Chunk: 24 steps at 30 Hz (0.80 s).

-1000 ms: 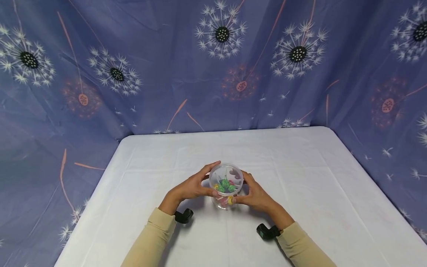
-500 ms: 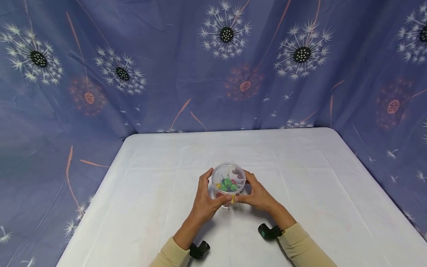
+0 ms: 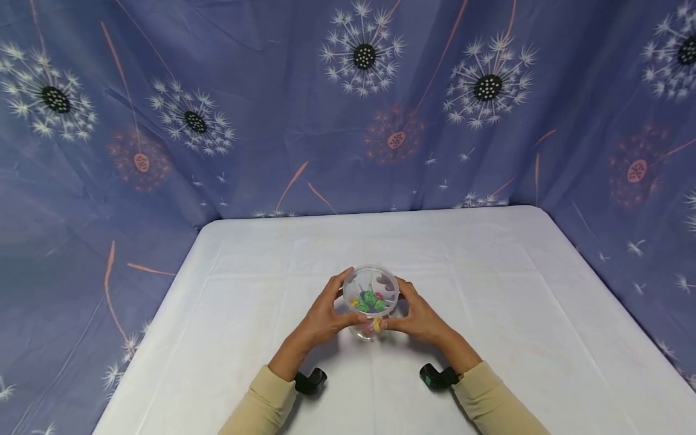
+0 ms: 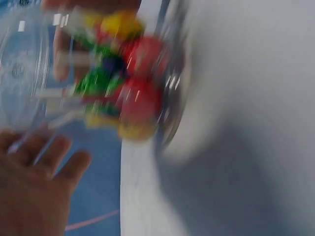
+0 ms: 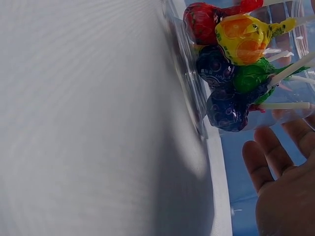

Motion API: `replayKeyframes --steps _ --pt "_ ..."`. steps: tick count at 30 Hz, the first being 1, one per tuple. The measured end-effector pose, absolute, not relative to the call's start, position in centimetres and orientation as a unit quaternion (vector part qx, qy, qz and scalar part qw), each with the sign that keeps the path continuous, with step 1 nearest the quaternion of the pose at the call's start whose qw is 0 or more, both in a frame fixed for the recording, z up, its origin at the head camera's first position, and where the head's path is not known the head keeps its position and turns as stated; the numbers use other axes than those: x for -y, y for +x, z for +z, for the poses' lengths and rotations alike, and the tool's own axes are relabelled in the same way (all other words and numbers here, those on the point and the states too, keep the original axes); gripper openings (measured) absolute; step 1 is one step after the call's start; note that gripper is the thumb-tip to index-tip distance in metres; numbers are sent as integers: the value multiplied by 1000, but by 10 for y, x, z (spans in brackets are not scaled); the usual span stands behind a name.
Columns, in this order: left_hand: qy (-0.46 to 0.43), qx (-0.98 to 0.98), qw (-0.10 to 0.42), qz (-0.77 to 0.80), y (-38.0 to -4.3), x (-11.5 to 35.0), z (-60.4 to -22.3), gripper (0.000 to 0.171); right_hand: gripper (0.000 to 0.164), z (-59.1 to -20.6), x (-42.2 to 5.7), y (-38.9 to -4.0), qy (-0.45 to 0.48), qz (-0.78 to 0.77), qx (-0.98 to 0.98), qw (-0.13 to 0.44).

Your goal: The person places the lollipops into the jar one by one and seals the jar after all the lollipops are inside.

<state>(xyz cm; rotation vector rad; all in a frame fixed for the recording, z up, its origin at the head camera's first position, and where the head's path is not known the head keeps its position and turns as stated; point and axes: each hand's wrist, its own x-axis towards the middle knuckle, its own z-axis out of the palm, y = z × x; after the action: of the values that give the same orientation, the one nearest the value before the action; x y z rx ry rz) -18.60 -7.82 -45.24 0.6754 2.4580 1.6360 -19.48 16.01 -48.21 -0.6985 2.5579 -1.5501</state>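
Observation:
A clear round plastic jar (image 3: 363, 334) stands upright on the white-covered table, with a round transparent lid (image 3: 372, 279) on top. Inside are several wrapped lollipops, among them a green lollipop (image 3: 370, 297), a red lollipop (image 4: 140, 98), a yellow lollipop (image 5: 242, 39) and a dark blue lollipop (image 5: 227, 110), with white sticks. My left hand (image 3: 319, 315) grips the lid's left side, thumb in front and fingers behind. On the opposite side my right hand (image 3: 421, 317) holds the jar, its thumb near a yellow wrapper. The left wrist view is blurred.
The white tablecloth (image 3: 467, 266) spreads around the jar. Behind and at both sides hangs a blue curtain (image 3: 261, 109) with dandelion prints. A black wrist camera (image 3: 311, 382) is strapped to the left wrist, another camera (image 3: 438, 377) to the right.
My left hand first turned inward around the lid, its thumb coming close to the right thumb, then swung partly back left. The right hand and jar stay nearly in place.

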Motion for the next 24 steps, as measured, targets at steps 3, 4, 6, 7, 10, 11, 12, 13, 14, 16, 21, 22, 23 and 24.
replayKeyframes --steps 3,4,6,7,10,11,12,13,14,16,21,22,23,24 --pt "262 -805 105 522 -198 90 -450 90 92 -482 -160 -195 -229 -499 -835 41" --pt "270 -803 121 517 -202 93 -448 90 92 -482 -160 -195 -229 -502 -833 43" --pt "292 -798 149 506 -209 99 -445 89 92 -482 -160 -195 -229 -500 -834 43" --pt "299 -795 163 502 -212 102 -444 89 92 -483 -160 -195 -230 -498 -835 43" --pt "307 -787 197 498 -218 106 -441 91 93 -485 -159 -195 -231 -499 -834 42" --pt "304 -785 201 501 -218 107 -441 92 93 -485 -159 -195 -231 -497 -835 43" --pt "299 -785 198 505 -217 107 -442 93 93 -485 -159 -195 -232 -498 -835 45" --pt "291 -785 190 512 -214 105 -443 94 93 -486 -159 -195 -233 -497 -835 46" --pt "281 -786 176 522 -210 103 -444 95 93 -485 -159 -195 -232 -499 -834 47" --pt "257 -790 131 541 -200 96 -448 96 93 -484 -159 -194 -232 -498 -834 46" --pt "183 -803 12 568 -173 73 -456 95 92 -481 -160 -195 -232 -496 -836 36" --pt "170 -804 -3 569 -169 69 -458 95 92 -480 -161 -195 -231 -496 -836 36" --pt "158 -807 -17 569 -166 65 -459 94 92 -481 -161 -195 -231 -495 -837 37" --pt "146 -811 -27 566 -163 62 -460 94 92 -481 -161 -195 -229 -495 -837 37"
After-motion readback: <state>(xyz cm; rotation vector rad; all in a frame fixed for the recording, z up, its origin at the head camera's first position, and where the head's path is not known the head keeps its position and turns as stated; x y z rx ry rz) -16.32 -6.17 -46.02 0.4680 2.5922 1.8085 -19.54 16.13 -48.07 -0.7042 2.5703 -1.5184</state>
